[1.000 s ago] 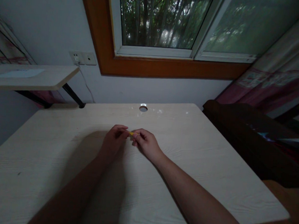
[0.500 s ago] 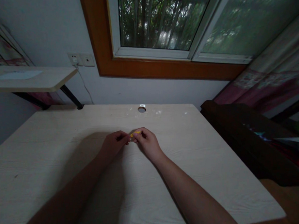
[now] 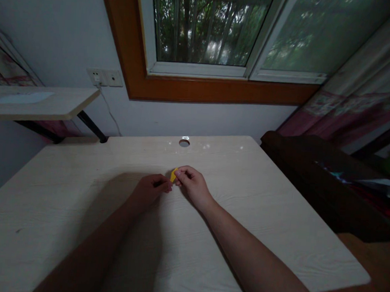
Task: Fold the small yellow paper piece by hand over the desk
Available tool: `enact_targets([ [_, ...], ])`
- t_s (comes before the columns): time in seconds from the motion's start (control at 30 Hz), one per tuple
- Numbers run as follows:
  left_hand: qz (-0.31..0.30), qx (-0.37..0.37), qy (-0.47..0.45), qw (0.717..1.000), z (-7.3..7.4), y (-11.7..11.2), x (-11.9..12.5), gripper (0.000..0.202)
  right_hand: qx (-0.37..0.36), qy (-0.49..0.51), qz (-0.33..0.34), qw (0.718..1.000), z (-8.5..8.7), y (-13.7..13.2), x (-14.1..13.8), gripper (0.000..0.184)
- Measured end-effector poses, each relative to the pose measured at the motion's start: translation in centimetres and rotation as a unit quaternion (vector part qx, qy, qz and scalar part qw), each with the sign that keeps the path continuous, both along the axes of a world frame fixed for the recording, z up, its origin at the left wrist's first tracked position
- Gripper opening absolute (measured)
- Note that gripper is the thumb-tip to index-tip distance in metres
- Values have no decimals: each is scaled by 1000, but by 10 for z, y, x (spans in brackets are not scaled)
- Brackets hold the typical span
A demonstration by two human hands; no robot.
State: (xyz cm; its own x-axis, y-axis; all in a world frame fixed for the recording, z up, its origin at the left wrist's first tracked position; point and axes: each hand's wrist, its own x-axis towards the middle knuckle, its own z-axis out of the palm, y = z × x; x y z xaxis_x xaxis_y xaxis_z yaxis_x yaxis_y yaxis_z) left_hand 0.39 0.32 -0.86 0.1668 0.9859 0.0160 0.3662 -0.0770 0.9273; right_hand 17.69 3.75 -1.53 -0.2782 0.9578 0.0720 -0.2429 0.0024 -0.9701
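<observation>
Both my hands meet at the middle of a pale wooden desk (image 3: 261,204). My right hand (image 3: 192,186) pinches a small yellow piece (image 3: 174,175) between thumb and fingertips and holds it just above the desk. My left hand (image 3: 150,189) is curled with its fingertips pressed together right beside the yellow piece; whether it touches the piece is too dim to tell. The piece is too small to name.
A round cable hole (image 3: 184,142) is near the desk's far edge. A small side table (image 3: 41,102) stands at the left, under a wall socket (image 3: 104,77). A dark wooden bed frame (image 3: 322,181) lies to the right, a window (image 3: 223,28) ahead.
The yellow piece has turned from lying flat between both hands to standing upright in my right hand. My left hand has drawn back slightly toward me.
</observation>
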Motion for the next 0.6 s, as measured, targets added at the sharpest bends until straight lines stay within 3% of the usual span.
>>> enact_targets([
  [0.33, -10, 10, -12, 1000, -3, 1, -1, 19, 16, 3, -16, 1000, -1, -1, 0, 24],
  [0.6, 38, 20, -25, 999, -3, 2, -2, 23, 24, 31, -24, 999, -2, 0, -1, 24],
])
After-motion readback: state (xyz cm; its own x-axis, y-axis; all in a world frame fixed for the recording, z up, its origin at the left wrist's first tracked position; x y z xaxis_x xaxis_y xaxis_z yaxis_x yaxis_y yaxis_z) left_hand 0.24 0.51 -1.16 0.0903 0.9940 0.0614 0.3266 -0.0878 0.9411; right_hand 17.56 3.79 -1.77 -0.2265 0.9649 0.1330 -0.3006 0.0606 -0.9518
